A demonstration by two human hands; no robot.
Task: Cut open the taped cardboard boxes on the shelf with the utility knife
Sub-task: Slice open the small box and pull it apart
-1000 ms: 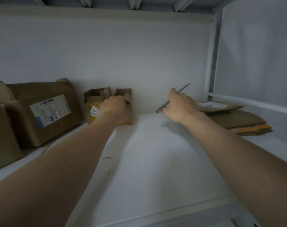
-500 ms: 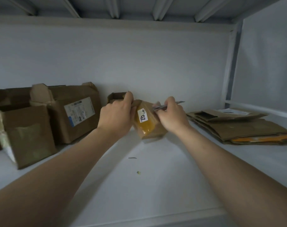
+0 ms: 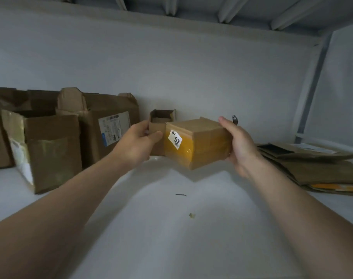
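Hands on both sides hold the small taped box (image 3: 201,141), wrapped in yellow tape with a white 07 label (image 3: 175,140), tilted just above the white shelf (image 3: 171,228). The left hand (image 3: 140,140) pinches brown cardboard at its left edge; the right hand (image 3: 239,143) wraps around its right end, the utility knife (image 3: 234,119) poking up behind it. A small open box (image 3: 162,116) stands behind, opened boxes (image 3: 50,141) left, flattened cardboard (image 3: 312,164) right.

Right hand (image 3: 239,146) cups the right end of the yellow-taped box (image 3: 199,141), utility knife (image 3: 234,119) poking up behind its fingers; left hand (image 3: 138,142) pinches a small open carton (image 3: 158,125) beside it. Flattened cardboard (image 3: 312,168) lies right of the right hand.
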